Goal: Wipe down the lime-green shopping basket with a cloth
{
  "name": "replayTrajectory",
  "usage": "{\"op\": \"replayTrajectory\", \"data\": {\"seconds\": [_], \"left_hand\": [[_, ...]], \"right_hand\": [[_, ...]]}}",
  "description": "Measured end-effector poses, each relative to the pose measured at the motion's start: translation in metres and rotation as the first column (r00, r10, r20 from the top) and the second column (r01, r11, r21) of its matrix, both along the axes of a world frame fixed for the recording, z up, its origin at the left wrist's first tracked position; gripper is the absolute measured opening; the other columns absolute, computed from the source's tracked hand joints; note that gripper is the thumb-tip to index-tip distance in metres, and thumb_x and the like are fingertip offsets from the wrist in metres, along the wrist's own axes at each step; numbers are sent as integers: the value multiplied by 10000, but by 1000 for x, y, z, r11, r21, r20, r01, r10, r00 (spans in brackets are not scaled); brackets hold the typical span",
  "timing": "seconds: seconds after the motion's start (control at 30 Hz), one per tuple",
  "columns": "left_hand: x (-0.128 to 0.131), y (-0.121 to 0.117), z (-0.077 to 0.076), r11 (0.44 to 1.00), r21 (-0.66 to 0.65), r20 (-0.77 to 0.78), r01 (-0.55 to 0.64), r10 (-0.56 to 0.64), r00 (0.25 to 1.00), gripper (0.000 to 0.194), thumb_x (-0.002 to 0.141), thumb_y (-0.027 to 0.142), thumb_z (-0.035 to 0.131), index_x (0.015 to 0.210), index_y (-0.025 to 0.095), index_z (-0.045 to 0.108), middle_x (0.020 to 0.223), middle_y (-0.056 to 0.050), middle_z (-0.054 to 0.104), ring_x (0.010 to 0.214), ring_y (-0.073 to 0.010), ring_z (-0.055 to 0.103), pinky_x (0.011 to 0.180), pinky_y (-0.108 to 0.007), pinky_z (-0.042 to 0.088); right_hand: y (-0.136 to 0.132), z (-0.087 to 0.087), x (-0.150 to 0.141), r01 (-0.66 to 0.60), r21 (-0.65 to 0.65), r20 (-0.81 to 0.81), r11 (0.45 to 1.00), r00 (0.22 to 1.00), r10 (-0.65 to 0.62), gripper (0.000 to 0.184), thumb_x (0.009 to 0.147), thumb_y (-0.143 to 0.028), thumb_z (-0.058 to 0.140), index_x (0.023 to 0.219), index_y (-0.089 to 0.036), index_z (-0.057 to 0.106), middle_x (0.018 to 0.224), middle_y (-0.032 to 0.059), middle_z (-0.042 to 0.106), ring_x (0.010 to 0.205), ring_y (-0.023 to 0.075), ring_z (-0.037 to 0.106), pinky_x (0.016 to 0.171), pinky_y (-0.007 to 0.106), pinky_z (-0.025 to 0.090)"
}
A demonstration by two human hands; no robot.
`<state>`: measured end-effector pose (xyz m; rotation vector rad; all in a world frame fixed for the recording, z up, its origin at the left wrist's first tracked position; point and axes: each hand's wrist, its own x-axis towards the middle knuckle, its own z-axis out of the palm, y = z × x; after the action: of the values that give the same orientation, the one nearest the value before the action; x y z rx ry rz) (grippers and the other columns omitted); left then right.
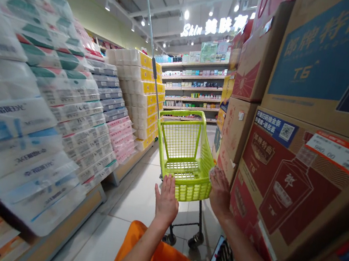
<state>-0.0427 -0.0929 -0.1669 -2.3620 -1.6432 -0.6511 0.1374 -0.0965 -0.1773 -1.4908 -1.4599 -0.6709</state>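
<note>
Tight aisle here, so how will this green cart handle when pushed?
Probably light: thin plastic mesh basket on a slim metal frame. Small caster wheels likely swivel easily. The narrow base might tip if loaded high.

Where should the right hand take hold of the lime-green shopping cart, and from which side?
Probably the top rear rim of the lime-green shopping cart, coming from behind and above, fingers curled over the edge. The rim runs crosswise, facing the person, and its corner sits right at the right hand. It is a raised edge to hook, easier than the mesh wall below it.
</note>
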Motion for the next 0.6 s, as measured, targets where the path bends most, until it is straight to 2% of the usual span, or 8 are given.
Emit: {"op": "replayTrajectory", "data": {"seconds": [0.13, 0.2, 0.4, 0.47, 0.6], "left_hand": [[0, -1, 3, 1000, -12, -4, 19, -19, 1000, 686, 665, 115, 431, 1339, 96, 302, 1428, -108, 269, 1327, -236, 218, 1062, -534, 156], [-3, 0, 4, 1000, -2, -14, 21, -21, 1000, 672, 670, 108, 424, 1334, 109, 318, 1422, -102, 289, 1323, -229, 232, 1065, -528, 156], [-11, 2, 3, 999, 20, 14, -40, 39, 999, 681, 671, 89, 407, 1342, 81, 288, 1430, -121, 266, 1324, -224, 229, 1066, -519, 165], [-11, 2, 3, 1000, 11, 17, -29, 29, 999, 670, 677, 93, 407, 1337, 63, 292, 1431, -126, 256, 1327, -224, 218, 1067, -516, 164], [-13, 2, 2, 1000, 12, 27, -13, 13, 1000, 649, 684, 100, 415, 1324, 62, 317, 1421, -136, 280, 1323, -227, 231, 1066, -514, 165]], "right_hand": [[2, -2, -44, -166, -31, 79, 986, 983, 168, 407, 832, -53, 369, 1169, -185, 555, 1276, 56, 513, 1288, 188, 311, 1042, 406, 340], [2, -1, -53, -206, -49, 95, 977, 973, 210, 399, 828, -52, 379, 1155, -183, 567, 1270, 49, 519, 1286, 180, 313, 1035, 382, 355], [-1, 0, -6, -30, -24, -3, 999, 1000, 30, 488, 809, 6, 298, 1218, -157, 509, 1315, 81, 467, 1309, 190, 268, 1049, 423, 326], [-1, 0, -19, -70, -24, 8, 997, 997, 71, 460, 820, -8, 306, 1199, -148, 527, 1301, 88, 482, 1304, 195, 279, 1047, 426, 331], [1, 1, -64, -220, -44, 79, 974, 972, 223, 390, 845, -64, 365, 1159, -183, 564, 1280, 57, 508, 1287, 184, 314, 1033, 394, 362]]}}
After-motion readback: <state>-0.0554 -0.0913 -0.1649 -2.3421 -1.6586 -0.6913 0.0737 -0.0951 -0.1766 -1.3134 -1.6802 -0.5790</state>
